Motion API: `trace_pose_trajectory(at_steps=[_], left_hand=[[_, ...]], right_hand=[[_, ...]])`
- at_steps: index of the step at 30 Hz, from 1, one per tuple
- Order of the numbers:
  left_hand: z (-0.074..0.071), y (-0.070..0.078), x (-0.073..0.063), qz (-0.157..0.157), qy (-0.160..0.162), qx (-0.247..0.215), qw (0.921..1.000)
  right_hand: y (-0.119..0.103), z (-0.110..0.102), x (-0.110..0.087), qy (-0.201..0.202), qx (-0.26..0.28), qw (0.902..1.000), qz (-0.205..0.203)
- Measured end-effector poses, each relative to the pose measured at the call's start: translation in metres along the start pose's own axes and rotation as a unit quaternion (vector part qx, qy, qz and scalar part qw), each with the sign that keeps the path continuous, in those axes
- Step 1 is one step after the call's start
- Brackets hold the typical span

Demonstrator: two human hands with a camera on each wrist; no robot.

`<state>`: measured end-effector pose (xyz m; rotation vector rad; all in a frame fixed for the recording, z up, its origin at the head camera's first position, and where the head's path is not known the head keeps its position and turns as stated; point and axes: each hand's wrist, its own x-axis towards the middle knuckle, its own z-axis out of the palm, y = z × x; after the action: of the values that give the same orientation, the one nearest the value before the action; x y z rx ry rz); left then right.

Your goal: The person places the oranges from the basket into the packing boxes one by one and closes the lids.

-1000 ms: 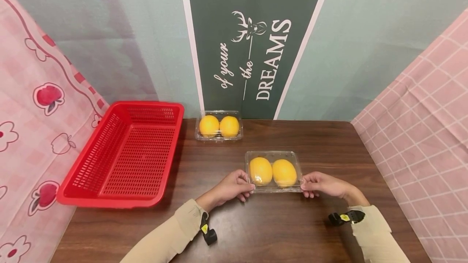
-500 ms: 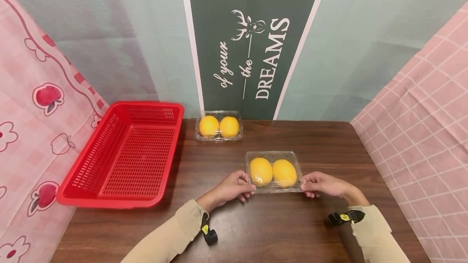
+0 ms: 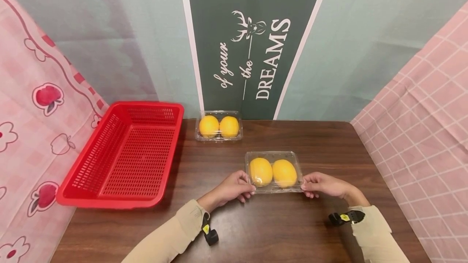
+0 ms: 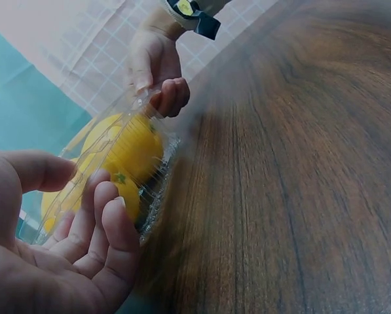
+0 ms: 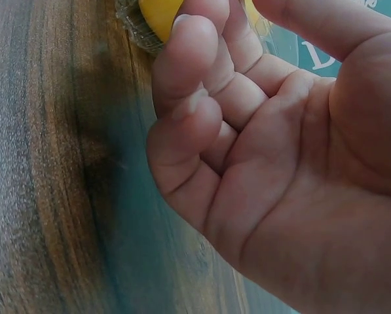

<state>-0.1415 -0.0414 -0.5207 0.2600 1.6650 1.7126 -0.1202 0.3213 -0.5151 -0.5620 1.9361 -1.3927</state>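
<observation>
A clear plastic clamshell box with two oranges inside rests on the wooden table, just right of the middle. My left hand pinches its near left corner between thumb and fingers. At the near right corner, my right hand pinches the rim in the same way. Seen from the left wrist, the lid edge lies between thumb and fingertips, and a green stem end shows on one orange. In the right wrist view my curled fingers hide most of the box.
A second clear clamshell box with two oranges stands near the table's back edge. To the left is a large red plastic basket with slotted walls. Cloth hangings enclose the table at the back and both sides.
</observation>
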Motion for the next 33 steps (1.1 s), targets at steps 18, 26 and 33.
trace_pose_trajectory(at_steps=[18,26,33], left_hand=[[0.0018,0.0065,0.0023,0.001,0.002,-0.007,1.0000],[0.0026,0.0056,0.0031,0.014,0.003,-0.009,0.9999],[0.0036,0.0063,0.0019,0.013,0.003,-0.006,0.9999]], right_hand=[[-0.0028,-0.0094,0.0003,-0.009,0.002,1.0000,0.004],[-0.0036,-0.0092,0.0002,-0.011,0.006,0.9999,0.005],[-0.0047,-0.0086,0.0003,0.018,0.003,0.9996,0.020]])
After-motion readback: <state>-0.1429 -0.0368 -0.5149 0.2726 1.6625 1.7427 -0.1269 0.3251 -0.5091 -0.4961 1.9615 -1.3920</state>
